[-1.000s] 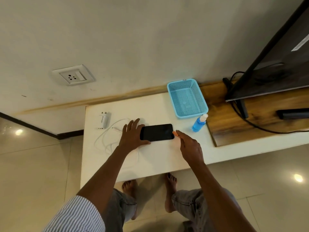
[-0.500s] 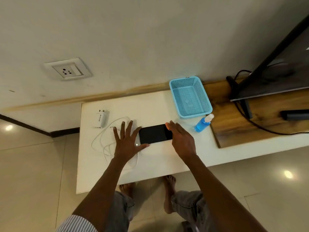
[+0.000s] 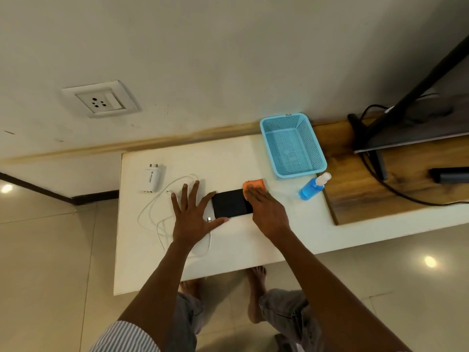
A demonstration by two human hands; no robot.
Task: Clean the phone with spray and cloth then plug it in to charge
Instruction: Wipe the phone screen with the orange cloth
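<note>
Two flat grips: left hand, fingers spread, steadies the black rectangular phone on the white table; right hand presses an orange cloth at the phone's 1 o'clock.

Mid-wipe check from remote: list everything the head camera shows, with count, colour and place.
phone: 1, black, lying flat on the white table, centre
cloth: 1, orange, at the phone's right end under the right hand
spray bottle: 1, blue with white top, right of the cloth
basket: 1, light blue, back of table
charger: 1, white, table's left
cable: 1, white, looped beside the charger
wall socket: 1, white, wall
TV: 1, black, wooden board at right
left hand: spread flat, bracing the phone's left end
right hand: flat on the cloth
</note>
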